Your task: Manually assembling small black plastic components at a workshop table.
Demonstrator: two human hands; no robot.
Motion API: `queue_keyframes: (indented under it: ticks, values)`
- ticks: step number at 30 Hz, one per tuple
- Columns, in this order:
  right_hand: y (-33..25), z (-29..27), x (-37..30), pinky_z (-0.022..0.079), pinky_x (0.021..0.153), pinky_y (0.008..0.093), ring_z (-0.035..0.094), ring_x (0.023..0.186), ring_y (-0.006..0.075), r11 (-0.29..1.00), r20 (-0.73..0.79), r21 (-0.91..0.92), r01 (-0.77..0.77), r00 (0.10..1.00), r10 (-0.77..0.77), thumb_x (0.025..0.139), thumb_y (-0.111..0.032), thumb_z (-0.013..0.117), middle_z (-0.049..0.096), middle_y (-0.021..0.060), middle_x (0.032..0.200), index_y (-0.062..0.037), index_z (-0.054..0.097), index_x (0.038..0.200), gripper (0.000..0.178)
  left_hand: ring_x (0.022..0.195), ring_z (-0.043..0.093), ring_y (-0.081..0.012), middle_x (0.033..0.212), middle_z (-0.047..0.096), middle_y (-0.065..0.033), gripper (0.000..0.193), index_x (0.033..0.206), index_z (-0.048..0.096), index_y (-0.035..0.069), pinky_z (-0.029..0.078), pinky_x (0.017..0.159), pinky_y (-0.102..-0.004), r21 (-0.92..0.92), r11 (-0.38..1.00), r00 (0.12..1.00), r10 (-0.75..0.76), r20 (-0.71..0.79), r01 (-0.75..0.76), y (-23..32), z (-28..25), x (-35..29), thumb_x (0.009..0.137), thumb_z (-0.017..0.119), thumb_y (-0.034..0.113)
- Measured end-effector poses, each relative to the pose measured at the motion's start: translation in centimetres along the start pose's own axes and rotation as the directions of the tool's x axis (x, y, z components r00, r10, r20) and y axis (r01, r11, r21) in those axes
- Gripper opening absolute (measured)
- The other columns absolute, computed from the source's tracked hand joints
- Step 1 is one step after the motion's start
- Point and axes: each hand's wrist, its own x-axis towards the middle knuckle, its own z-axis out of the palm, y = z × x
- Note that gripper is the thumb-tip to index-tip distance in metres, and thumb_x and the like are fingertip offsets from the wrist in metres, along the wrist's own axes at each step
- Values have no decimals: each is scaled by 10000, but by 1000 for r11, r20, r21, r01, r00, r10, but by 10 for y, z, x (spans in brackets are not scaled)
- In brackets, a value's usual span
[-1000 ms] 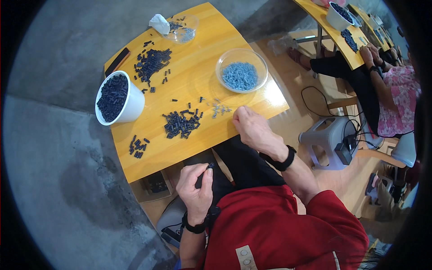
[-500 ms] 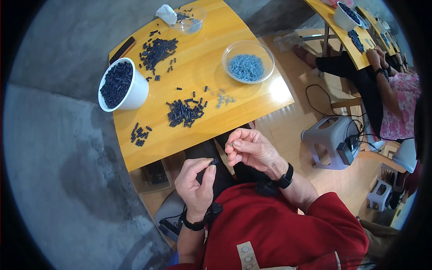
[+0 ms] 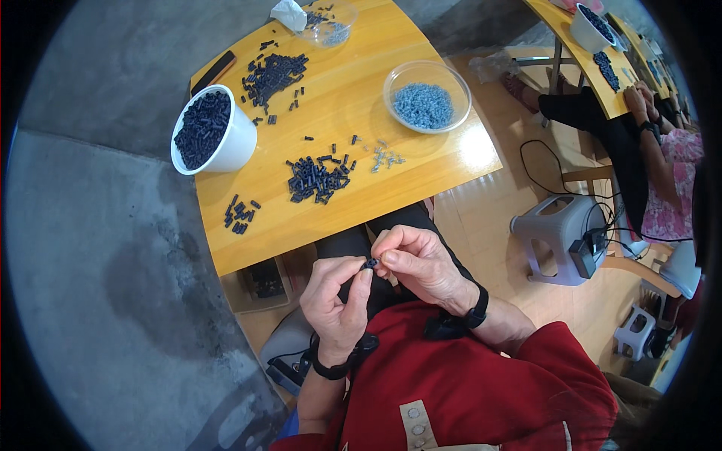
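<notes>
Over my lap, just off the table's front edge, my left hand (image 3: 331,301) pinches a small black cylindrical plastic piece (image 3: 370,263) between thumb and forefinger. My right hand (image 3: 427,269) is closed in a pinch at the right end of that piece. Whatever its fingertips hold there is too small and covered to make out. On the table ahead are a heap of similar black pieces (image 3: 320,180), a small scatter of clear pieces (image 3: 386,158), and a smaller black group (image 3: 241,216) at the left.
A white bucket (image 3: 239,137) full of black pieces leans at the table's left edge. A clear bowl (image 3: 465,94) holds small bluish pieces (image 3: 423,105). Farther back lie another black pile (image 3: 274,79) and a second clear bowl (image 3: 352,16). Right: a grey stool (image 3: 556,225) with cables, and another person (image 3: 665,161).
My hands have come together: the right fingertips, which held a tiny pale piece apart, now meet the black piece's end. The view has shifted slightly.
</notes>
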Motion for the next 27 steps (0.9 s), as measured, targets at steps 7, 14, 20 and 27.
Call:
queue_keyframes:
  ticks: [7,14,20,27]
  values:
    - [1,0,1,504,759,239,609,809,94,995,-16,-92,43,999,-45,940,-106,658,660,45,900,-4,659,1017,127,814,628,-176,919,675,-109,145,969,677,-20,480,680,-253,115,990,997,75,23,-77,-1,-1,0,826,679,-47]
    - [-1,-2,5,513,731,248,613,802,113,993,54,-116,37,998,-31,912,-62,676,654,52,915,-20,653,1016,114,759,608,-239,874,664,-120,118,932,667,-12,480,685,-324,236,942,971,238,25,-237,0,0,5,815,676,-28]
    - [-2,-17,17,504,657,248,622,697,128,797,312,364,-483,869,384,882,-63,704,649,45,810,-45,627,924,89,784,592,-228,859,639,-109,125,925,647,-16,471,723,-320,101,961,961,244,131,-258,-9,-5,6,806,669,-47]
    - [7,-14,45,487,561,266,610,658,120,835,-130,-520,-181,983,132,902,-113,689,631,25,767,-60,659,900,61,801,602,-180,911,639,-101,109,963,654,-9,477,718,-282,-8,998,995,-67,-75,66,-34,-14,-7,854,659,-17]
